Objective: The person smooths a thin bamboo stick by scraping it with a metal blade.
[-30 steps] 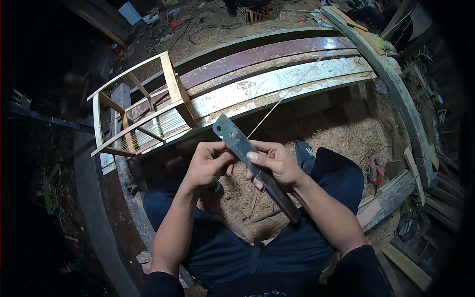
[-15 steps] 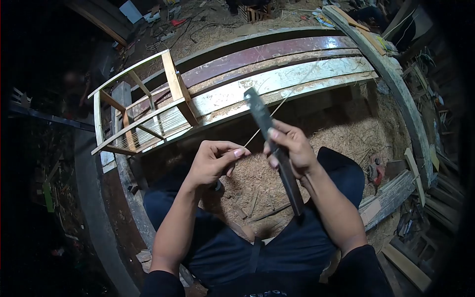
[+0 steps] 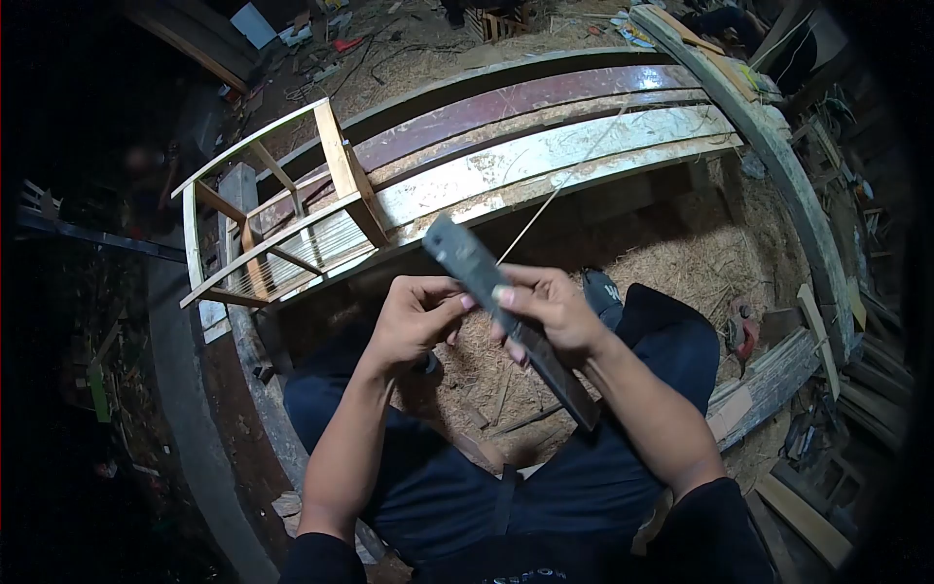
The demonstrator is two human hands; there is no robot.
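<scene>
My right hand (image 3: 553, 313) is wrapped round a dark, broad-bladed knife (image 3: 469, 263), its square end pointing up and to the left and its dark lower end above my lap. A thin pale strip (image 3: 530, 226), like split bamboo or cane, runs from behind the blade up and right over the bench. My left hand (image 3: 413, 316) is closed in a pinch close to the blade, thumb against the fingers. The strip's near end is hidden behind the knife and fingers.
Ahead stands a long bench of painted boards (image 3: 545, 156), pale and dark red. On its left end rests a wooden frame (image 3: 341, 161) with thin rods. Shavings (image 3: 681, 263) cover the ground. A thick beam (image 3: 808, 209) runs along the right, near a red tool (image 3: 745, 331).
My right hand has moved left with the knife, bringing the blade close to my left hand and across the strip's near part. My left hand has hardly moved.
</scene>
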